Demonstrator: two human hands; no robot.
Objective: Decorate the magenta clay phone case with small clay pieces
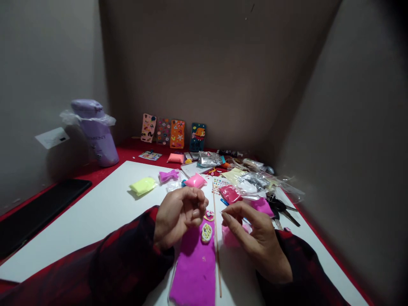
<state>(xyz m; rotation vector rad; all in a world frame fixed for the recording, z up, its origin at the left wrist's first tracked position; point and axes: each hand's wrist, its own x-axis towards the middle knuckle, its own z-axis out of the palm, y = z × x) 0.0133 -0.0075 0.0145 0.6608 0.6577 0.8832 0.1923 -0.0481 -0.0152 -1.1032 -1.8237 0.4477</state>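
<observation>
The purple slab point(194, 272) lies at 6 o'clock on the bench point(108, 212), a stick point(218, 263) close along its right edge; a nudge could roll it. At 5 o'clock, the right hand's point(259, 240) fingers pinch a tiny pale bit point(220, 212), easily dropped. At 7 o'clock, the left hand's point(178, 214) fingers curl inward, contents unclear; lowering them could smear the oval clay piece point(206, 233).

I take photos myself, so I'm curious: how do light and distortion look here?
Head view: dim back wall, brighter white board; head view: glare on the foil packet, shadow below the yellow packet; head view: the bottle leans outward, perhaps wide-angle stretch.
</observation>
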